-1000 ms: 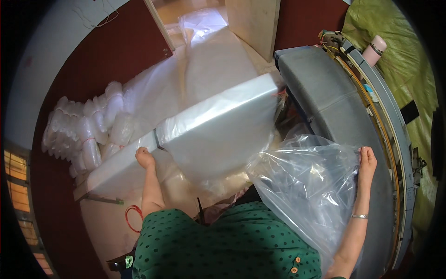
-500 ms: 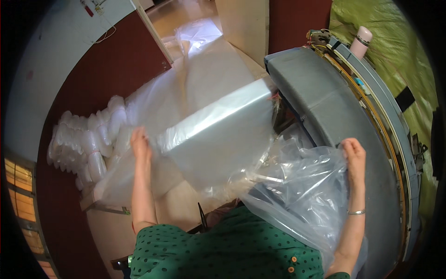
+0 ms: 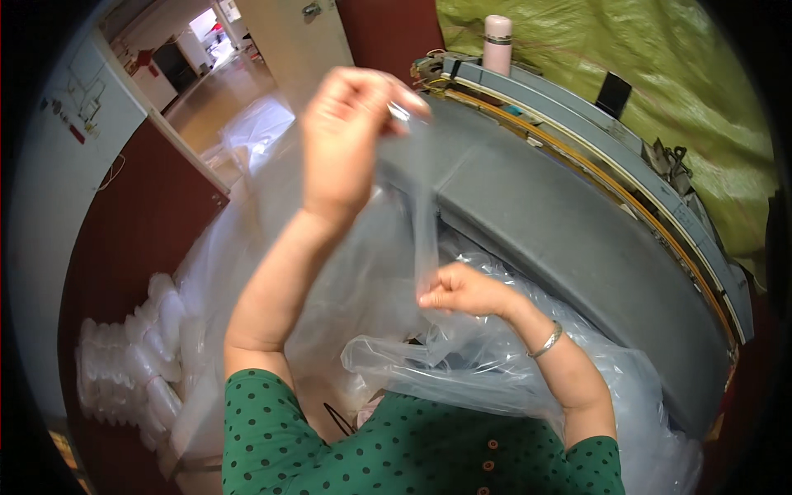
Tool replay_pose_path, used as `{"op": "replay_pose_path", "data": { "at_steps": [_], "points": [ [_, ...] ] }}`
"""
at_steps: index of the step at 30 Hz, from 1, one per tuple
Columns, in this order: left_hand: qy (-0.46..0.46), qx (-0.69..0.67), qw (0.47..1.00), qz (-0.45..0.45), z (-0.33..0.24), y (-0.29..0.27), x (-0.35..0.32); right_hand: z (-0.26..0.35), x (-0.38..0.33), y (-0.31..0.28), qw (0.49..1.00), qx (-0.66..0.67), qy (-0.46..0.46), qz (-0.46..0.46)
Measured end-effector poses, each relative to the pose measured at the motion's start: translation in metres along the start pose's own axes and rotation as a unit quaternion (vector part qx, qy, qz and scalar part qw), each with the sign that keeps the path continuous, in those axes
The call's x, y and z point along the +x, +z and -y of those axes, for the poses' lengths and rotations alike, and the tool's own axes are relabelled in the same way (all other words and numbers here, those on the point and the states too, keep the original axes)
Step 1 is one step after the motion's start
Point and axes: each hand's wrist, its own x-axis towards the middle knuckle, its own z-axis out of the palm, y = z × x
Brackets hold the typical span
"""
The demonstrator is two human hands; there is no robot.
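And here we have the film (image 3: 425, 198), a clear, narrow strip drawn upright between two hands, in front of the grey bench (image 3: 528, 198)! Up top we find the left hand (image 3: 340, 144), thumb and fingers pinched on the strip's upper end; it's a touch blurred, but we can see a shiny bit of film right at those fingertips. Down below, the right hand (image 3: 469, 290) has its fingers curled in, gripping the strip's lower end against the thumb. So the film runs from one set of fingertips to the other, nearly straight. Beneath the right hand we spot more clear plastic (image 3: 495, 375), crumpled along the bench's near edge and spread under the forearm; whether it joins the strip, we cannot tell. Beyond the bench's far edge, by the rail (image 3: 569, 124), stands a pink flask (image 3: 497, 51), and away left we see bundles (image 3: 136, 363) heaped together.
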Motion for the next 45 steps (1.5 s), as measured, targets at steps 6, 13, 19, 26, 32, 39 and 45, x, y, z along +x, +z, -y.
{"op": "replay_pose_path", "data": {
  "at_steps": [6,13,19,26,32,39,45],
  "points": [
    [0.202,0.032,0.965,-0.162,-0.013,-0.117,0.108,-0.044,-0.055,-0.023,0.992,-0.111,0.027,-0.045],
    [0.095,0.323,0.878,-0.340,-0.026,-0.332,0.125,-0.003,-0.088,-0.057,0.932,-0.120,-0.026,-0.341],
    [0.008,0.318,0.937,0.145,0.014,-0.005,0.005,0.015,-0.103,-0.061,0.820,-0.256,-0.115,-0.499],
    [-0.095,0.285,0.869,0.392,0.069,0.106,-0.065,0.022,-0.109,-0.051,0.734,-0.439,-0.140,-0.499],
    [-0.187,0.104,0.948,0.234,0.088,0.093,-0.072,0.006,-0.131,-0.069,0.711,-0.331,-0.179,-0.594],
    [-0.340,-0.265,0.895,0.110,0.080,0.099,-0.093,-0.017,-0.106,-0.062,0.845,-0.009,-0.278,-0.457],
    [-0.344,-0.387,0.854,0.052,0.082,0.107,-0.116,-0.017,-0.077,-0.054,0.812,0.127,-0.350,-0.450]
  ]
}}
